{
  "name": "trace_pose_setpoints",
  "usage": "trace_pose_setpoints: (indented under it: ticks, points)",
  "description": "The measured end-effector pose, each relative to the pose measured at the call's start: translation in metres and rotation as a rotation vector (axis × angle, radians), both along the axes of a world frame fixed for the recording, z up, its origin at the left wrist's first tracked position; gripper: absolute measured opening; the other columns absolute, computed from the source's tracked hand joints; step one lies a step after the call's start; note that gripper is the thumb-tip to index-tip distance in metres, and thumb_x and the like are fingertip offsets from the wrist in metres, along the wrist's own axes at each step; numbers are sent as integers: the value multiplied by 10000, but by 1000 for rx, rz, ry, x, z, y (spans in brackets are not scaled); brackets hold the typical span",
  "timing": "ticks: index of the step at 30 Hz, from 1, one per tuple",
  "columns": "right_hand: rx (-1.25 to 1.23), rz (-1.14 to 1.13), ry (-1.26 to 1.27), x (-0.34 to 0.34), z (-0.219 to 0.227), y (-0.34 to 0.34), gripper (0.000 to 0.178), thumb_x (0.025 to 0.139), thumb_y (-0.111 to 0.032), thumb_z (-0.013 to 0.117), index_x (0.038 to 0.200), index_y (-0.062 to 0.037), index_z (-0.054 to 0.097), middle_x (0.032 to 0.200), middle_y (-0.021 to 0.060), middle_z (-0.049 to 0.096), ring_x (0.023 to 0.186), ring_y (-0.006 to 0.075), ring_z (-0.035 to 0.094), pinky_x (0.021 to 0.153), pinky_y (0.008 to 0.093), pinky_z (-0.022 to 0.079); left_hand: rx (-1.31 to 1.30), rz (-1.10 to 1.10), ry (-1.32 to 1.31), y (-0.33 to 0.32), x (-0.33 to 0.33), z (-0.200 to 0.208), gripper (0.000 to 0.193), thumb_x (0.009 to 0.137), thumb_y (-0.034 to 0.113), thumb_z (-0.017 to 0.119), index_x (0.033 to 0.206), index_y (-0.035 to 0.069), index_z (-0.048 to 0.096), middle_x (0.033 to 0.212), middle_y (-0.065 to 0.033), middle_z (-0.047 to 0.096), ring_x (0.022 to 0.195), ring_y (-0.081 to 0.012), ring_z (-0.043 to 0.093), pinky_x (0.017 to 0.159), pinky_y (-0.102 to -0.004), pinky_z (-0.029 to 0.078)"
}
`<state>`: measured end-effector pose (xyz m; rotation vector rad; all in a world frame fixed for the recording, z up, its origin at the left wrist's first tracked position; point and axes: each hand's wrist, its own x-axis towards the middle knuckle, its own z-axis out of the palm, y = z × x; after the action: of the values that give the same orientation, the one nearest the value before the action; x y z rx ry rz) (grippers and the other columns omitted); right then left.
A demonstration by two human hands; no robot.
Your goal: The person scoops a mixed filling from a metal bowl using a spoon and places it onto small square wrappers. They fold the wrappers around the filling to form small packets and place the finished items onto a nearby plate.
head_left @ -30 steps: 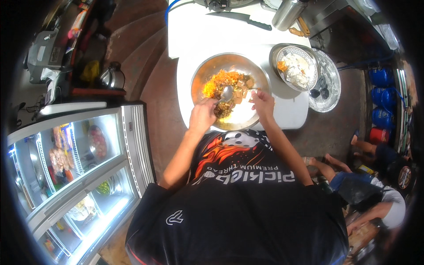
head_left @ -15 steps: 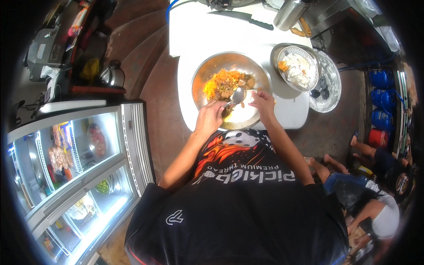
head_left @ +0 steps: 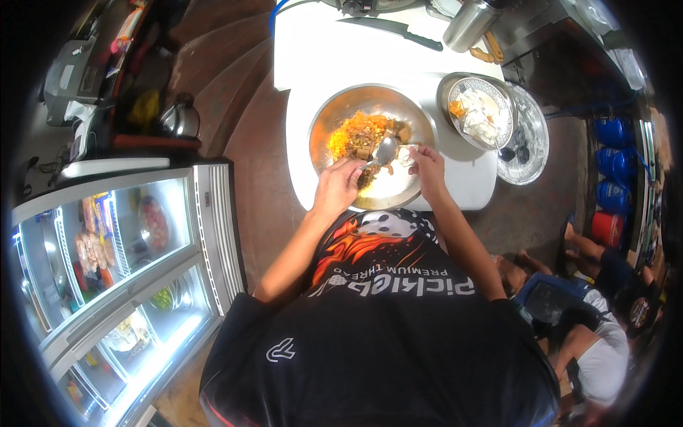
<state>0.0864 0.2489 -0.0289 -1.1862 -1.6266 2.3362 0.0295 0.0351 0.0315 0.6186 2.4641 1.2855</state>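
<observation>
My left hand [head_left: 339,186] grips the handle of a metal spoon [head_left: 385,151] over a wide steel bowl [head_left: 318,121]. In the bowl lie shredded orange food [head_left: 361,129], brown cubes [head_left: 404,134] and dark minced bits. A small thin white piece, like a dough wrapper [head_left: 405,154], is pinched in the fingers of my right hand [head_left: 428,171], just right of the spoon's tip. Whether the spoon touches the white piece I cannot tell.
Right of the bowl, a patterned plate [head_left: 506,128] holds white pieces and some orange food, beside a large metal tray [head_left: 535,153]. A knife [head_left: 391,28] and a steel canister [head_left: 469,23] lie farther back. A lit glass-door fridge [head_left: 131,267] stands left; people [head_left: 594,341] are at the lower right.
My right hand has shifted slightly, and the white piece shows more fully beside the spoon. My left hand has barely moved. The people at the lower right have changed posture.
</observation>
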Motion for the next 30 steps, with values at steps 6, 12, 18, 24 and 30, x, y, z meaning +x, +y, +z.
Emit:
trace_pose_setpoints:
  ticks: [6, 12, 18, 24, 30]
  points:
    - [-239, -49, 68, 5, -5, 5, 99, 898, -112, 613, 830, -96, 542, 749, -15, 566, 598, 69, 500, 522, 229, 389, -39, 4, 28, -5, 0, -12, 176, 839, 30, 603, 1003, 34, 667, 909, -165, 636, 817, -351, 620, 727, -395, 495]
    - [-199, -87, 71, 2, 0, 5, 113, 893, -140, 626, 810, -99, 559, 699, -17, 546, 533, 73, 470, 512, 241, 444, -24, 60, 69, -11, -2, -13, 174, 837, 28, 607, 1001, 37, 666, 882, -160, 631, 803, -350, 617, 712, -399, 491]
    - [-146, -95, 122, 1, -6, -1, 124, 866, -125, 654, 800, -87, 555, 736, -11, 574, 602, 76, 543, 594, 246, 504, 35, 5, 48, -1, 1, 3, 181, 842, 26, 611, 1014, 36, 666, 862, -154, 634, 771, -325, 616, 694, -374, 488]
    - [-152, -44, 80, 4, -5, -5, 132, 869, -128, 654, 798, -83, 552, 744, -10, 558, 679, 80, 576, 630, 246, 509, 47, 26, 35, -3, 3, -15, 191, 835, 15, 611, 1013, 48, 670, 857, -155, 621, 764, -342, 607, 688, -383, 484]
    - [-129, -71, 104, 10, -14, -9, 147, 876, -122, 642, 793, -72, 533, 727, 5, 545, 630, 93, 570, 576, 257, 515, -24, 37, 57, -5, -4, -18, 183, 828, 30, 621, 1001, 50, 677, 845, -154, 626, 762, -336, 609, 690, -387, 483]
